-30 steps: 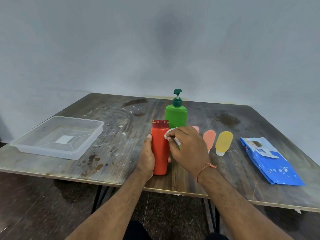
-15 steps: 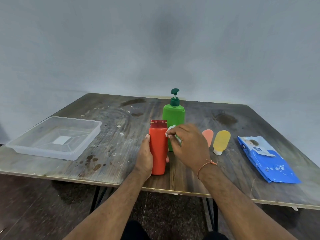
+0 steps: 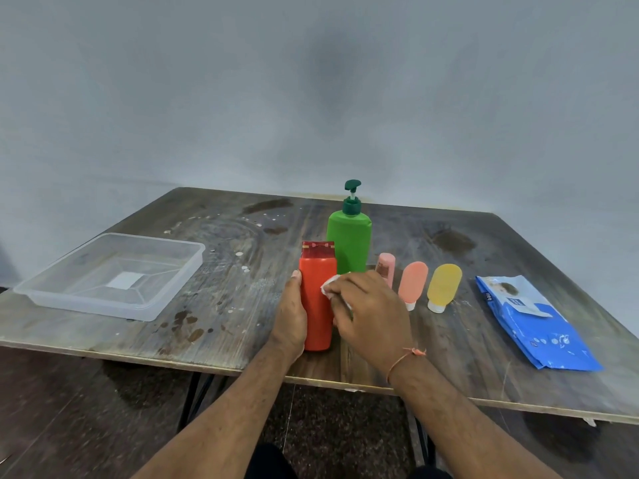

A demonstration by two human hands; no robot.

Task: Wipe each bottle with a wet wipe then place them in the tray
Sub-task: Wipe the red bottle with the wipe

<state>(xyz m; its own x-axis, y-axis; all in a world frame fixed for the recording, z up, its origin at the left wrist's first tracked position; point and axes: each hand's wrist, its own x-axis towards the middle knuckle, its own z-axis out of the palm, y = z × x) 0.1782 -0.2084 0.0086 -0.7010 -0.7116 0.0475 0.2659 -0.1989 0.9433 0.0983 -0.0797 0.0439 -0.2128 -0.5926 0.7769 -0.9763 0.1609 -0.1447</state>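
From your head view, your left hand (image 3: 289, 314) wraps its grip round the upright red bottle (image 3: 317, 299) near the surface's (image 3: 224, 305) front edge. Your right hand (image 3: 371, 314) pinches the white wet wipe (image 3: 329, 289) against the bottle's side. Just behind stands the green pump bottle (image 3: 349, 240); three small tubes lie to its right. The clear tray (image 3: 114, 276) sits well apart, left.

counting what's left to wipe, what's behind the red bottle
Directly behind the red bottle stands the green pump bottle, upright on the table. Its lower left part is covered by the red bottle, and the right hand hides its base.
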